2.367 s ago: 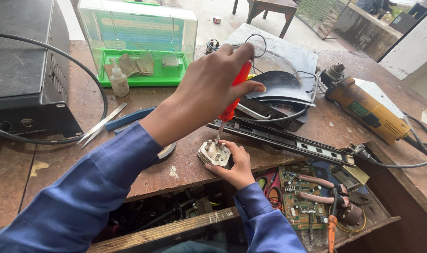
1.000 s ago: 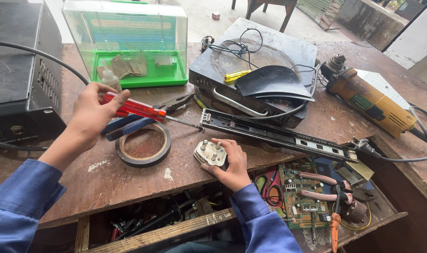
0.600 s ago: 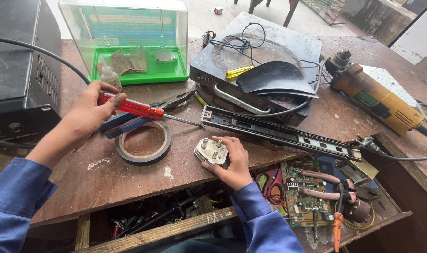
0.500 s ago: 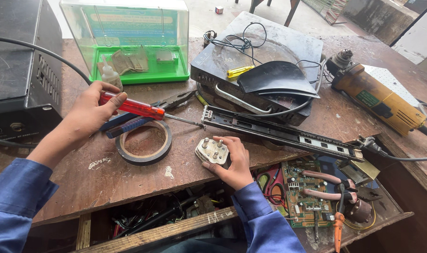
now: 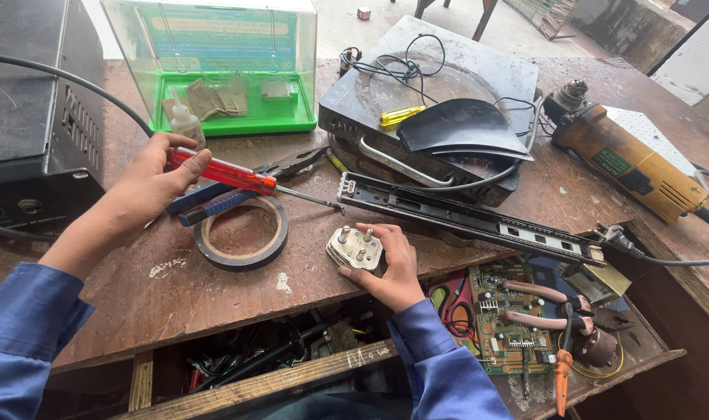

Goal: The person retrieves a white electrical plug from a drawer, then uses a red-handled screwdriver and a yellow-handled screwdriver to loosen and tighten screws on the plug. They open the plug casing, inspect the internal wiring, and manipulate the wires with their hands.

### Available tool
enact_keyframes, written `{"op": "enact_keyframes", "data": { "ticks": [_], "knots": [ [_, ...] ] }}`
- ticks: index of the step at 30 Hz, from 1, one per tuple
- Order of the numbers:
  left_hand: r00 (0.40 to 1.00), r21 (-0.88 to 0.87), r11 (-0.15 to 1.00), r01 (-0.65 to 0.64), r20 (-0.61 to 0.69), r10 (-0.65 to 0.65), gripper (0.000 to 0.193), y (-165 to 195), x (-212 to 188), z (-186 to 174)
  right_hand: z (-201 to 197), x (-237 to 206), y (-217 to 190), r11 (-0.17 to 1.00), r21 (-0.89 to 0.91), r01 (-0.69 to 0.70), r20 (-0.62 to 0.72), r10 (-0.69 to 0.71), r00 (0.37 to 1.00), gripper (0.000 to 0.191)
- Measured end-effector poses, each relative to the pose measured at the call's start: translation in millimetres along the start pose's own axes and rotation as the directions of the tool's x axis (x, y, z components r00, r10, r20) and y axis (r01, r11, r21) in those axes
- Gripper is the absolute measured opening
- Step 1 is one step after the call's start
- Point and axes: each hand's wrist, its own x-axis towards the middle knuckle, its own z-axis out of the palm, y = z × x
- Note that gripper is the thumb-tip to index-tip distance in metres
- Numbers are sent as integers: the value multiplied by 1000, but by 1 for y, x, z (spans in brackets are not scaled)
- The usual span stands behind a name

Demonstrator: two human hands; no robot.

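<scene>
Left hand grips screwdriver; right hand holds plug.

A single head-worn camera looks steeply down and forward over a cluttered wooden desk, close enough that both blue sleeves enter from the bottom edge, the left hand and right hand filling the centre, an open drawer beneath.
</scene>
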Motion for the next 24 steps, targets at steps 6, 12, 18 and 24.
{"op": "enact_keyframes", "data": {
  "ticks": [6,12,18,24],
  "knots": [
    [1000,17,1000,6,-22,-5,61,-4,3,0,-1,-1,-2,1000,8,-13,3,13,1000,70],
    [1000,-41,999,7,-18,-8,65,-7,6,-1,1,0,0,1000,8,16,-11,-16,1000,70],
    [999,-55,998,40,-13,-41,68,-18,18,0,1,0,0,1000,4,16,-6,-16,1000,71],
    [682,752,643,-143,-396,615,70,-20,14,11,-1,0,-3,1000,19,-6,-4,6,1000,71]
  ]
}}
